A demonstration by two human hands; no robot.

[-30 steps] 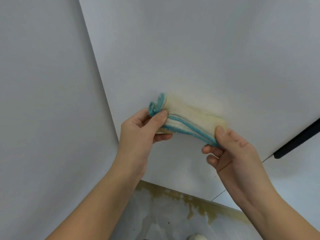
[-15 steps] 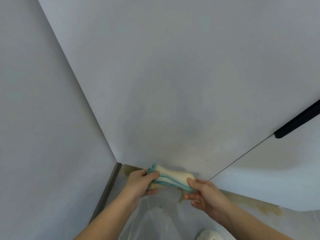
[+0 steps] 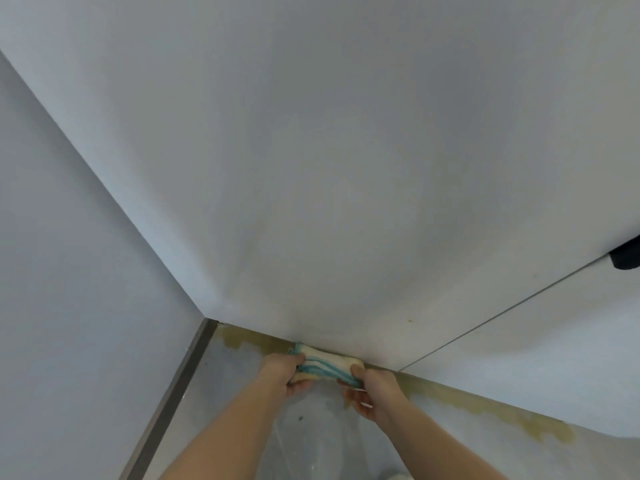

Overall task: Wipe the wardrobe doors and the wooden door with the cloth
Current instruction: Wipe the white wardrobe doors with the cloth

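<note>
A folded cream cloth (image 3: 325, 363) with teal edging lies against the bottom edge of the white wardrobe door (image 3: 346, 168). My left hand (image 3: 284, 370) grips its left end, thumb on top. My right hand (image 3: 372, 389) pinches its right end. A second white door (image 3: 536, 348) lies to the right, past a thin seam. A black handle (image 3: 627, 258) shows at the right edge. No wooden door is in view.
A plain white wall (image 3: 69, 271) fills the left, with a grey metal strip (image 3: 173, 393) along its foot. The pale floor (image 3: 242, 382) has yellowish stains (image 3: 540, 429) along the wardrobe base. A white rounded object (image 3: 398, 476) peeks in at the bottom edge.
Both hands have carried the cloth down the wardrobe door from mid-height to its bottom edge by the floor. The view has pulled back and shows more of the door.
</note>
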